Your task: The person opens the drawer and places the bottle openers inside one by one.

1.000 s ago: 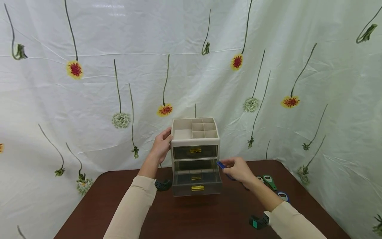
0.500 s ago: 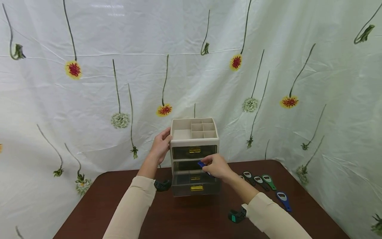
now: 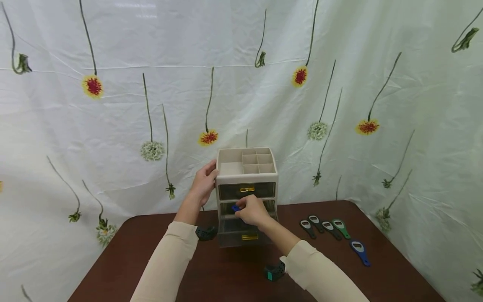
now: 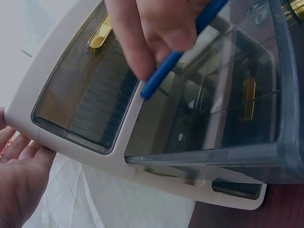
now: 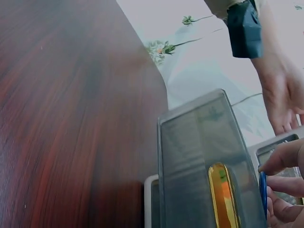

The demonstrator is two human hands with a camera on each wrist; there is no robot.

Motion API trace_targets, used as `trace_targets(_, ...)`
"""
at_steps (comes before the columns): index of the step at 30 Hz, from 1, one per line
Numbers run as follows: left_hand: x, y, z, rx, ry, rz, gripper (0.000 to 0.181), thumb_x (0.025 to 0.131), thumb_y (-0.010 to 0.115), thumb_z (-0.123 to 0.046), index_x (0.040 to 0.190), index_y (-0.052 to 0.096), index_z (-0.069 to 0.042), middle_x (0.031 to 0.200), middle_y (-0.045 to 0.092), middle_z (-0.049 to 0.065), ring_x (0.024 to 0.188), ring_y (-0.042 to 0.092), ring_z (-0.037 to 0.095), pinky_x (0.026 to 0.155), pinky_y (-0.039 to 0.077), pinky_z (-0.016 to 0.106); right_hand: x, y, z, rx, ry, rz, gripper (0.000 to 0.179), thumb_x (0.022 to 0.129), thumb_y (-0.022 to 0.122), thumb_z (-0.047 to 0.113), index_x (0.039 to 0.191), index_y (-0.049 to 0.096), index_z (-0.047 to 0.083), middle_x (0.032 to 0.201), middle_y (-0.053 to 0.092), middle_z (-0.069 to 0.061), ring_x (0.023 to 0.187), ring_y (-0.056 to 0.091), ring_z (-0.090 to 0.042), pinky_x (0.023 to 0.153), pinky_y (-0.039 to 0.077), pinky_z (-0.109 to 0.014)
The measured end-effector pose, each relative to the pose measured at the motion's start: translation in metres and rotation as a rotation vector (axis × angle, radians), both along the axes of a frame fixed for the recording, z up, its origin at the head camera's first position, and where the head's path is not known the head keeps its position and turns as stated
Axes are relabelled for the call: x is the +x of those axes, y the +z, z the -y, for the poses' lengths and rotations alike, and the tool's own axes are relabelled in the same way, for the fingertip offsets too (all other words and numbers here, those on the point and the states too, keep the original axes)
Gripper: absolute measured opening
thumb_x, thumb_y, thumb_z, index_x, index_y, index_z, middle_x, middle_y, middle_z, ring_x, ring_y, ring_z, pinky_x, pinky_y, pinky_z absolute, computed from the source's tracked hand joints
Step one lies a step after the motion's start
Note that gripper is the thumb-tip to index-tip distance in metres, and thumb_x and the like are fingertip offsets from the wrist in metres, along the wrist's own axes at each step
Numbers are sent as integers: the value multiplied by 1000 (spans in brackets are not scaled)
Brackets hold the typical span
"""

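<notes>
A cream desktop organizer (image 3: 247, 180) stands on the table, with its clear middle drawer (image 3: 229, 240) pulled out. My left hand (image 3: 203, 183) rests against the organizer's upper left side; its fingers (image 4: 28, 147) touch the cream wall in the left wrist view. Over the pulled-out drawer, my right hand (image 3: 253, 211) pinches a flat blue item (image 3: 235, 208) between thumb and fingers. In the left wrist view the blue item (image 4: 164, 76) appears edge-on, slanting above the drawer. Most of it is hidden by the hand in the head view, so its kind is unclear.
Right of the organizer lie several flat paddle-shaped items with pale oval faces: black (image 3: 307, 228), green (image 3: 341, 228) and blue (image 3: 359, 251). A small divided tray (image 3: 231, 167) forms the organizer's top. A printed white curtain (image 3: 181, 42) hangs behind the table (image 3: 211, 277).
My right hand has moved left with the blue item, from beside the organizer to over the pulled-out drawer. The paddle-shaped items on the right have come into view. The left hand stays put.
</notes>
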State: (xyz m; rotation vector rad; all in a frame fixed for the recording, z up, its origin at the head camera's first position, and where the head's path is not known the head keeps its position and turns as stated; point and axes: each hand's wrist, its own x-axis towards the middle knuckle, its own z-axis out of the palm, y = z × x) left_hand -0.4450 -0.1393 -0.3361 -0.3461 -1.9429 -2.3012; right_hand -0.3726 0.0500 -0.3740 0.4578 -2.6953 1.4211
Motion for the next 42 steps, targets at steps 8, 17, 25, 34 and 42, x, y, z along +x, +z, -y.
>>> trace_targets(8,1,-4,-3,3,-9,-2,54,111,42,-4,163,26,-2,166,28,19,147,34,33,114,34,55,-2,-8,15,42,-70,1,26,85,83,8,110,78,1,101,72,-8,94,67,-26,79,57,-41)
trace_targets(17,0,-7,-6,-5,-14,3,55,111,42,-5,163,26,-2,166,26,19,148,33,33,114,34,54,-5,-19,21,20,-140,-28,28,88,81,10,113,77,-2,101,73,-11,96,67,-31,85,55,-48)
trace_targets(25,0,-7,-6,2,-19,-3,55,111,42,-5,163,26,-3,166,27,18,147,34,33,114,35,54,-6,-22,10,-55,-89,15,24,96,73,12,118,76,2,103,71,-7,95,67,-27,81,57,-45)
trace_targets(34,1,-4,-2,-4,-7,-4,54,111,43,-5,163,28,-3,165,29,17,146,36,32,113,36,54,1,-5,-6,-2,10,-28,27,94,77,15,118,76,5,103,71,-7,93,67,-26,77,57,-44)
trace_targets(42,2,0,0,-8,2,-3,55,111,42,-4,163,26,-3,166,27,17,148,33,31,114,34,53,10,9,-23,22,49,-41,30,92,80,19,120,75,9,106,70,-8,95,65,-25,74,56,-40)
